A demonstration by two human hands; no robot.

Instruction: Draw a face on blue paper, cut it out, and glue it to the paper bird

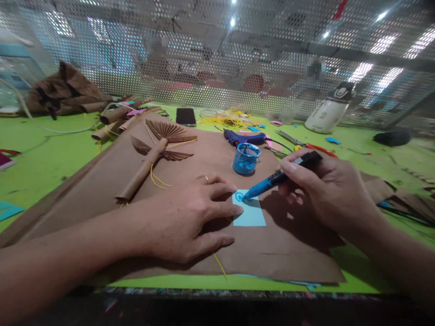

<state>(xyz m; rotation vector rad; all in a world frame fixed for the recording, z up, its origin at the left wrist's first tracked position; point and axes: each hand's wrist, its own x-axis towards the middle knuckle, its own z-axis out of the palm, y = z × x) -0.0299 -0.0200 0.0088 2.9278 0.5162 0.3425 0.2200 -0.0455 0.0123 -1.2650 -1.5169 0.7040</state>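
A small light-blue paper (pixel 249 215) lies on a large brown paper sheet (pixel 210 156), with round blue marks near its top edge. My left hand (pixel 190 217) rests flat on the brown sheet, fingers apart, with its fingertips on the paper's left edge. In my right hand (pixel 316 185) is a blue-stained marker (pixel 268 182), tilted, its tip at the marks on the paper. Just behind the paper stands an open jar of blue paint (pixel 246 159). To the left lies a rolled brown paper tube with pleated fans (pixel 146 170).
Behind the jar lie a blue glue gun (pixel 243 137), scissors (pixel 302 144), yellow strands (pixel 234 119) and a phone (pixel 186 116). A white bottle (pixel 329 108) stands back right; more brown rolls (pixel 110 124) lie back left. A perforated metal screen (pixel 217 59) closes off the back.
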